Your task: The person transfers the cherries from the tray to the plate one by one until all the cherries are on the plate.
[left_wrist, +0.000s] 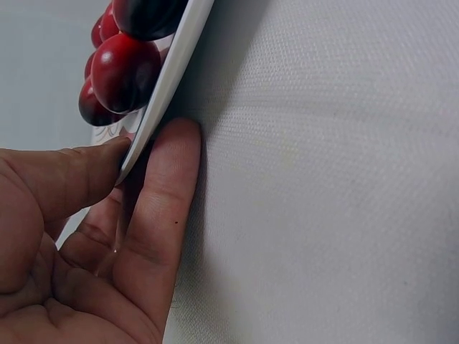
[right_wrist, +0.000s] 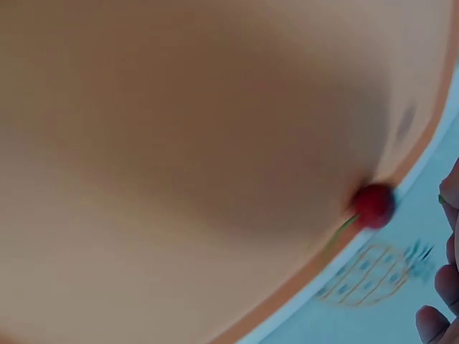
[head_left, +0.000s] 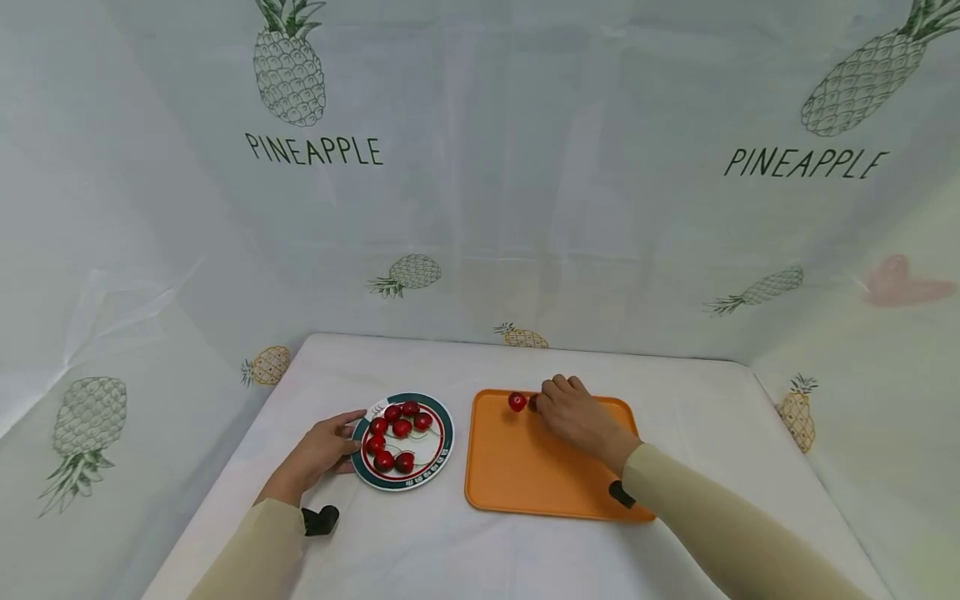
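My left hand [head_left: 324, 450] grips the near-left edge of a round plate [head_left: 438, 467], thumb on the rim and fingers underneath, against the white cloth. The plate is white with a dark green band. On it lie several red cherries [head_left: 402, 428] with thin stems; some also show in the left wrist view as glossy cherries [left_wrist: 125, 72]. Over the far part of an orange tray [head_left: 517, 483], my right hand [head_left: 573, 417] pinches a dark red cherry [head_left: 533, 402] with its fingertips, mostly hidden. A bit of green stem shows at the fingers [right_wrist: 448, 190]. Beside it, another cherry [head_left: 517, 402] lies on the tray.
The plate stands left of the tray on a table covered in white cloth [head_left: 405, 550]. White curtains printed with pineapples [head_left: 291, 79] hang behind and at both sides. Black straps [head_left: 321, 521] sit at both wrists.
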### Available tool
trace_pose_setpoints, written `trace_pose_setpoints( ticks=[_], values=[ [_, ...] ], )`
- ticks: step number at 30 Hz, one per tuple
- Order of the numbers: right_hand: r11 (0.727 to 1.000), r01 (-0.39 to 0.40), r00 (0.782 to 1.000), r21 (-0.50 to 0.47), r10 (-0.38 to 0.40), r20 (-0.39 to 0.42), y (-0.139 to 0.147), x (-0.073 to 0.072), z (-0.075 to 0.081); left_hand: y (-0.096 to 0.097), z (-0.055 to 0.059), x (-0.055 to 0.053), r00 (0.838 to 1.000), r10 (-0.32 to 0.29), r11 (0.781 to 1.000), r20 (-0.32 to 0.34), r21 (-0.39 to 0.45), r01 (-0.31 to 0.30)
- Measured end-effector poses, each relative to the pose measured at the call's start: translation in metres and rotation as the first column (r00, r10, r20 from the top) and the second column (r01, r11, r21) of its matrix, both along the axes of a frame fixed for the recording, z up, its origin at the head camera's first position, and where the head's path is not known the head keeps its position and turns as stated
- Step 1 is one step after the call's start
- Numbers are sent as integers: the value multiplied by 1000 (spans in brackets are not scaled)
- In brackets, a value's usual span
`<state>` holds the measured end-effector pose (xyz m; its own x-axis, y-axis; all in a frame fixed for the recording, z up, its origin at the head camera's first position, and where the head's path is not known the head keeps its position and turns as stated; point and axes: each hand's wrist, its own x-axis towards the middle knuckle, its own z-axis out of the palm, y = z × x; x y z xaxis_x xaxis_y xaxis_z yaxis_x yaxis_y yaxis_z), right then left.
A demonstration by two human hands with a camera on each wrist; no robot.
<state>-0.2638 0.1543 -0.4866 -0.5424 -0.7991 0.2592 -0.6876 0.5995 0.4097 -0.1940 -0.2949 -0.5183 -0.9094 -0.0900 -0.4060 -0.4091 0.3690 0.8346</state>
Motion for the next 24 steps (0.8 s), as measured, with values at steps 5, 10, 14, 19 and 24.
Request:
trace_pose_setpoints(
  ticks=[5,10,14,19,24],
  values=[
    [999,-29,999,24,29,21,-42,2,2,1,-1,-1,1000,1,1000,2,-2,-1],
    [993,-59,997,106,54,55,-86,10,3,0,0,-1,1000,-1,1000,10,4,1],
    [984,-96,995,152,89,52,-117,20,1,1,1,-1,1000,3,1000,9,6,-3],
    [975,-133,991,179,131,25,-148,26,-4,1,1,-1,1000,5,1000,4,10,-5],
    [968,-134,991,211,133,16,-165,27,-11,2,2,-1,1000,13,1000,11,21,-13]
  ],
)
